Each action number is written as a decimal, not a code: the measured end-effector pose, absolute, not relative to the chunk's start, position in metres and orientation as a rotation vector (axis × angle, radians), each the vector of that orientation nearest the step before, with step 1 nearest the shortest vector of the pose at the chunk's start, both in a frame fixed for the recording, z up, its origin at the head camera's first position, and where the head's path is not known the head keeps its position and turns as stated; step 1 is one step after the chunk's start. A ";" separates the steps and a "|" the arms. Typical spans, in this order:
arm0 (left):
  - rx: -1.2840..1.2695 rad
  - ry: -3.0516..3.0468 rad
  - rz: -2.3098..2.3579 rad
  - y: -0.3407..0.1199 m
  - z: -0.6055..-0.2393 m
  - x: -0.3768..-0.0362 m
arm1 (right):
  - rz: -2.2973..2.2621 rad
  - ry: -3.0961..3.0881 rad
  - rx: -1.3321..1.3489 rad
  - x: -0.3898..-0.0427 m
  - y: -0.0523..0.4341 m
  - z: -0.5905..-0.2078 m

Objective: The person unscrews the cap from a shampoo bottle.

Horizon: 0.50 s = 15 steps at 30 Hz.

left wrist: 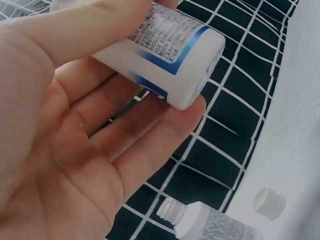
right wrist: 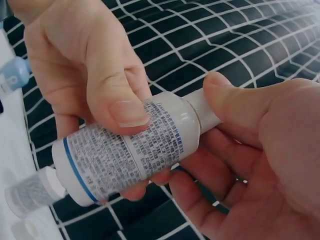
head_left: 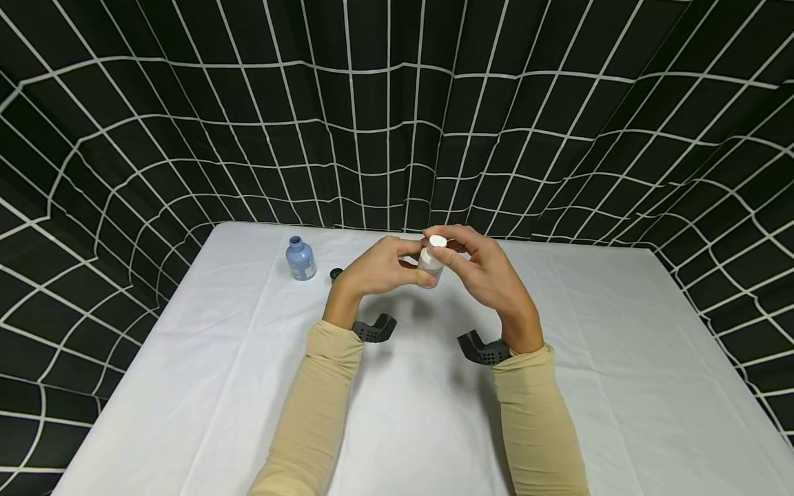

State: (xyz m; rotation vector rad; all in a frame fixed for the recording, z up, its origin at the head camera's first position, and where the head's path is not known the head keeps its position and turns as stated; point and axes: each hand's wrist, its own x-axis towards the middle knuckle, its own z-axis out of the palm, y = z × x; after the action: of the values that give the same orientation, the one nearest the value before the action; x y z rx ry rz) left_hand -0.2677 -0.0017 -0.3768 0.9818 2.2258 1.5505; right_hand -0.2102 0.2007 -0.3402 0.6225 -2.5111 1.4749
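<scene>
A small white bottle (head_left: 430, 265) with a blue-edged printed label is held tilted above the table between both hands. My left hand (head_left: 378, 269) grips its body, thumb across the label (right wrist: 130, 155) and fingers under its base (left wrist: 175, 55). My right hand (head_left: 484, 269) pinches the white cap (head_left: 438, 241), its thumb pressed on the cap end (right wrist: 202, 107). The left palm (left wrist: 100, 135) and the right palm (right wrist: 260, 150) fill the wrist views.
A blue bottle (head_left: 300, 258) stands uncapped at the table's back left, with a small black cap (head_left: 336, 274) beside it. Under my hands lie a second bottle with a bare threaded neck (left wrist: 200, 225) and a loose white cap (left wrist: 270, 202). A grid-patterned black curtain (head_left: 397, 124) surrounds the white table (head_left: 620, 358).
</scene>
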 end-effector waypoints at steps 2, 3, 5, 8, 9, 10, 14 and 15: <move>0.974 2.236 1.567 -0.003 -0.375 -0.266 | 1.441 -2.528 0.617 -0.209 0.200 -0.338; 0.972 2.242 1.571 -0.003 -0.374 -0.266 | 1.418 -2.525 0.609 -0.209 0.199 -0.338; 0.974 2.258 1.572 -0.003 -0.373 -0.265 | 1.370 -2.505 0.586 -0.209 0.198 -0.338; 0.963 2.293 1.558 -0.003 -0.372 -0.265 | 1.301 -2.445 0.522 -0.208 0.195 -0.338; 0.961 2.309 1.547 -0.002 -0.372 -0.265 | 1.280 -2.422 0.496 -0.208 0.194 -0.338; 0.959 2.324 1.539 -0.002 -0.372 -0.266 | 1.267 -2.401 0.471 -0.208 0.193 -0.338; 0.970 2.373 1.514 0.001 -0.373 -0.267 | 1.205 -2.362 0.370 -0.208 0.189 -0.338; 0.968 2.384 1.509 0.002 -0.374 -0.268 | 1.187 -2.364 0.350 -0.209 0.188 -0.338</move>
State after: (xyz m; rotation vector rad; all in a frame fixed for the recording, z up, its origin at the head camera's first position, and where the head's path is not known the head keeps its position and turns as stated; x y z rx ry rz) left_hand -0.2677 0.0015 -0.3738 0.9685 2.3835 1.5093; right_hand -0.2086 0.1882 -0.3379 0.3504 -2.3640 1.1868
